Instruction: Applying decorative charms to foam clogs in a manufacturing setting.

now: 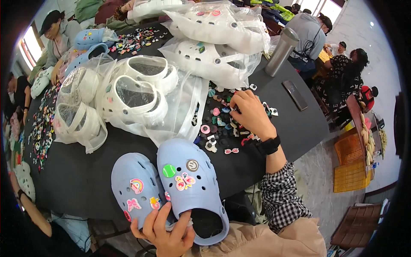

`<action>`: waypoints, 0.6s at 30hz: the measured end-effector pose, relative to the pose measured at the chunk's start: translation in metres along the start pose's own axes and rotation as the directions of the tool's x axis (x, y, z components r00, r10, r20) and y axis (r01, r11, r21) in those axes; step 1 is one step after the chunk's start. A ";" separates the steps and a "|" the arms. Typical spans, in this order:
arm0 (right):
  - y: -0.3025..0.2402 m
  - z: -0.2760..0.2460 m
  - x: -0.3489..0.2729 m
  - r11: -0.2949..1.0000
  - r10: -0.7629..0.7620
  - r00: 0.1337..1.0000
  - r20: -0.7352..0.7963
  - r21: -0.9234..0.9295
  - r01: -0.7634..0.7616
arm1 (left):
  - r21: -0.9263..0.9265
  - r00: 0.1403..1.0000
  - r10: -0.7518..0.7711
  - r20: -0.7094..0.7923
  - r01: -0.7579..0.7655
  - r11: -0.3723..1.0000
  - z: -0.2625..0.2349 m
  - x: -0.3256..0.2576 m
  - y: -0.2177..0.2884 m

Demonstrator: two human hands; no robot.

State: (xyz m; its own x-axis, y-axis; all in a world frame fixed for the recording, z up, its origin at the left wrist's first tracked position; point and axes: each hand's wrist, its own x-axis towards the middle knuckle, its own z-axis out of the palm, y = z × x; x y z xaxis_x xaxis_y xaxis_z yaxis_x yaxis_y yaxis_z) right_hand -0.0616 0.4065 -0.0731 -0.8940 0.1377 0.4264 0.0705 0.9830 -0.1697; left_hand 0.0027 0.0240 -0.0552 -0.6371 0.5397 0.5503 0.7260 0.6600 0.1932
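My left hand point(169, 235) grips two light-blue clogs at the table's near edge, its fingers curled at their inner sides and opening. The right clog point(186, 160) bears a green ball charm point(169, 171), a smiley charm point(192, 165) and a pink-and-white butterfly charm point(185, 182). On the left clog point(128, 169) sit a rainbow charm point(136, 186), a pink bow-like charm point(133, 204) and a star-like charm point(155, 202). Farther right, my right hand point(252, 113) reaches into a pile of loose shoe charms point(222, 130), fingers bent inward. What its fingertips hold is hidden.
White clogs in clear plastic bags point(137, 96) crowd the table's middle, with more bagged clogs point(214, 55) behind. A steel flask point(281, 52) and a dark flat device point(295, 95) stand and lie on the right. More charms point(45, 128) spread left, near other people.
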 end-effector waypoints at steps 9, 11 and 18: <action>-0.002 -0.020 0.000 0.475 0.161 0.962 0.222 0.837 -0.272 | -0.011 1.000 -0.003 -0.003 0.003 1.000 0.000 0.002 0.000; -0.005 -0.025 0.001 0.456 0.101 0.965 0.240 0.851 -0.259 | -0.010 1.000 -0.010 0.000 0.010 1.000 0.000 0.001 0.001; -0.014 -0.034 -0.003 0.282 0.061 0.964 0.258 0.922 -0.264 | -0.043 1.000 -0.010 -0.018 0.009 0.999 0.000 0.001 0.001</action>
State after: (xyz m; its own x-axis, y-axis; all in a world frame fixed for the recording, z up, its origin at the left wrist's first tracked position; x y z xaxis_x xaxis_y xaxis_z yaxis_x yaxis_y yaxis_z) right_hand -0.0448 0.3963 -0.0417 -0.9718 0.1613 0.1719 -0.1520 0.1284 -0.9800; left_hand 0.0025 0.0251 -0.0548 -0.6393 0.5235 0.5632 0.7307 0.6416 0.2331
